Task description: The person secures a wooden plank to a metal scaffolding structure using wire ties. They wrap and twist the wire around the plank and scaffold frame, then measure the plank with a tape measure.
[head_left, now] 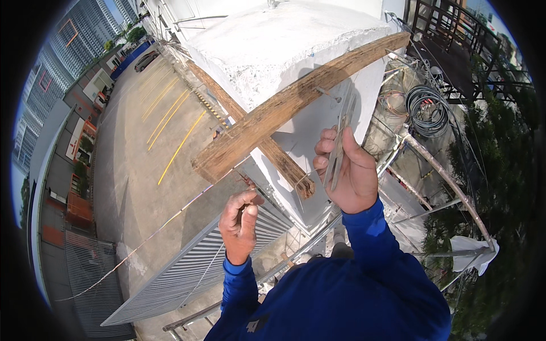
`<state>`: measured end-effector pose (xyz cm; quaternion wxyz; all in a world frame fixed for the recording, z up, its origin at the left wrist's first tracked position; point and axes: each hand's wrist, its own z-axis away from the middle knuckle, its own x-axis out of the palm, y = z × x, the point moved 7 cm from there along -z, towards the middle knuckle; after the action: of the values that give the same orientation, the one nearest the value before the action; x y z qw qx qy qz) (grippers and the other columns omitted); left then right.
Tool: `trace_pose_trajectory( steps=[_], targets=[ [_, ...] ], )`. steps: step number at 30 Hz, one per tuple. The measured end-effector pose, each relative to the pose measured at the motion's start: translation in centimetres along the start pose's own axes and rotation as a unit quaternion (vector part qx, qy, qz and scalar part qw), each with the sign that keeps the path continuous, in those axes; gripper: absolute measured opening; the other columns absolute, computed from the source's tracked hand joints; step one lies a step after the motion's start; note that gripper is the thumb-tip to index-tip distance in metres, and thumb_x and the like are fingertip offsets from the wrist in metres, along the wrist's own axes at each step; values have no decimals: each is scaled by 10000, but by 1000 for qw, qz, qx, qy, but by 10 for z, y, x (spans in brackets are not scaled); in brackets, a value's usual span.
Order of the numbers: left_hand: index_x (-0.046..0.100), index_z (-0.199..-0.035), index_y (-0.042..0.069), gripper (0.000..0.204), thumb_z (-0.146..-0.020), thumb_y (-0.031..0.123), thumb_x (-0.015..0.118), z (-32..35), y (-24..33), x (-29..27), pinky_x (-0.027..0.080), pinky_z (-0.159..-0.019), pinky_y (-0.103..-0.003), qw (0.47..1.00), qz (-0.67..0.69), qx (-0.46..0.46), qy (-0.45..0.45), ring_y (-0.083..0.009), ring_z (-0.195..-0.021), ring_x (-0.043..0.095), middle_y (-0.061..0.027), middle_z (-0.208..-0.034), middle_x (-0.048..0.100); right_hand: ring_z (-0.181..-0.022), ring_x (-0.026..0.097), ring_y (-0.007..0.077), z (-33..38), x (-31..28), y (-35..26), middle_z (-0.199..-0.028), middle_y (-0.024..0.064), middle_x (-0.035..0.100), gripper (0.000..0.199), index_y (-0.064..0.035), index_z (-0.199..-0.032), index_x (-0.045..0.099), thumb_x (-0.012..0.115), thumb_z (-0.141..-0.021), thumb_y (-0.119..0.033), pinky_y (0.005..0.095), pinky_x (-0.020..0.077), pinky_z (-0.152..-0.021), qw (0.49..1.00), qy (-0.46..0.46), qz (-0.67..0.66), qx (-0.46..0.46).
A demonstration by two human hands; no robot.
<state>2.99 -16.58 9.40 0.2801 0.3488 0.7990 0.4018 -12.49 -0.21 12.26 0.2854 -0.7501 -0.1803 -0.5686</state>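
Note:
Two weathered wooden beams cross at the corner of a white plastered block (284, 51). The longer beam (296, 105) runs up to the right, with a metal pin (330, 94) sticking out of its side. Beneath it passes the shorter beam (287, 165), a thin bent wire at its near end. Beside this end, my right hand (354, 170) is closed around long, thin greyish pieces (336, 156); their kind is unclear. My left hand (240, 224) is left of the shorter beam's end, fingers curled into a pinch. Whatever it may hold is too small to name.
Far below on the left lies a paved yard (142, 187) with yellow lines. A ribbed metal sheet (199, 264) slopes under my left arm. Metal poles (449, 176), coiled cable (426, 111) and trees (483, 227) are to the right. A thin line (153, 232) stretches across the left.

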Motion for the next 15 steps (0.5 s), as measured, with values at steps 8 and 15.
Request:
trace_pose_trajectory(
  steps=[8, 15],
  targets=[
    [624, -1071, -16, 268, -867, 154, 662, -9, 77, 30, 502, -822, -364, 987, -70, 142, 28, -284, -914, 646, -191, -960, 652, -882, 587, 159, -4, -1, 9, -990, 43, 600, 204, -82, -1062, 559, 527, -987, -269, 360, 498, -766, 998, -5, -38, 56],
    [618, -1063, -43, 275, -833, 96, 680, -5, 96, 48, 500, -822, -361, 983, -118, 129, 54, -295, -906, 646, -201, -968, 647, -890, 538, 140, -4, 2, 16, -1004, 27, 529, 250, -79, -1111, 514, 547, -976, -287, 326, 466, -742, 994, 11, -39, 106]
  ],
)
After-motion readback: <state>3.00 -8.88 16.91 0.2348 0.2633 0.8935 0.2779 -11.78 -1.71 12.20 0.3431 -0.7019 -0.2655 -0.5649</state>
